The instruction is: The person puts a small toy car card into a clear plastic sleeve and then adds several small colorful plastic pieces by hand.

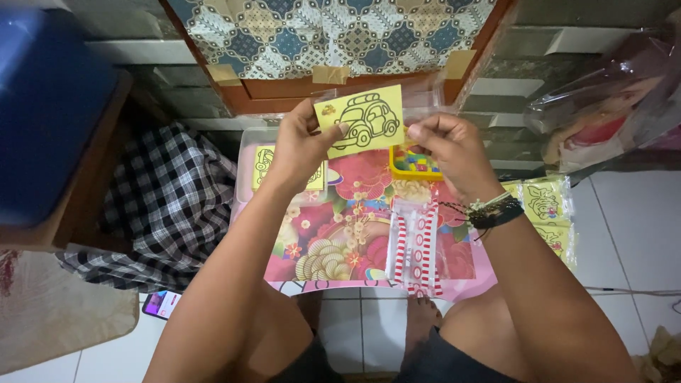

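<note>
I sit on a white tiled floor [624, 234] at a low floral tabletop [333, 241]. The fingers of my left hand [301, 145] and right hand [443, 142] pinch one yellow car card [362, 120], raised above it. One more card [264, 167] lies below; one red-striped packet [417, 248].

Blue box [50, 106] upper left of frame, on brown wooden ledge. Black-and-white checked cloth [167, 206] left of centre, crumpled on floor. Phone [161, 303] lower left, screen lit, partly under cloth edge. Patterned blue-and-cream fabric [326, 32] top centre, taped to wooden frame. Small pink table [464, 284] centre, floral top. Yellow tray [415, 162] of coloured bits on table, upper centre. Red-and-white striped packets [417, 248] centre right on table. Clear plastic bag [603, 99] upper right. Yellow picture packs [550, 209] right of table. White tiled floor [624, 241].
</note>
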